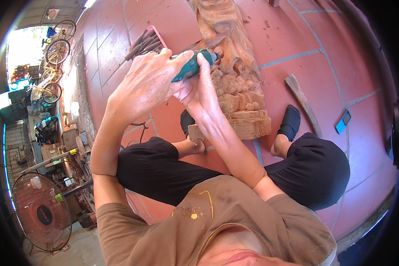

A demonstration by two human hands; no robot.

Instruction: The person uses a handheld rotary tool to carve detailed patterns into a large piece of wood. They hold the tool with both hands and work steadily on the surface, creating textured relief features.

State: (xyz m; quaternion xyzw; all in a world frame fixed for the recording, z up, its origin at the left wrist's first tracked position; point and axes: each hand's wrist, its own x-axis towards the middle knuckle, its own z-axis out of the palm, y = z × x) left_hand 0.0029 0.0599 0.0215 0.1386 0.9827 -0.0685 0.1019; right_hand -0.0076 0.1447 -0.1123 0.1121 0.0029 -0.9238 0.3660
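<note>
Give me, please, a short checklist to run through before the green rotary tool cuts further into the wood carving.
1. Both hands on the tool: left hand and right hand wrap the green rotary tool: ok.
2. Tool tip at the wood carving: ok.
3. Carving braced between the feet on the tiled floor: ok.
4. Tool's cord free of the carving: cannot tell.
5. Tray of chisels off to the side: ok.
6. Phone away from the work: ok.

Red tiled floor (323,71) with grey grout, sunlit. Standing fan (41,212) lower left, bicycles (53,57) in bright daylight upper left, cluttered boxes (53,148) along left edge.
</note>
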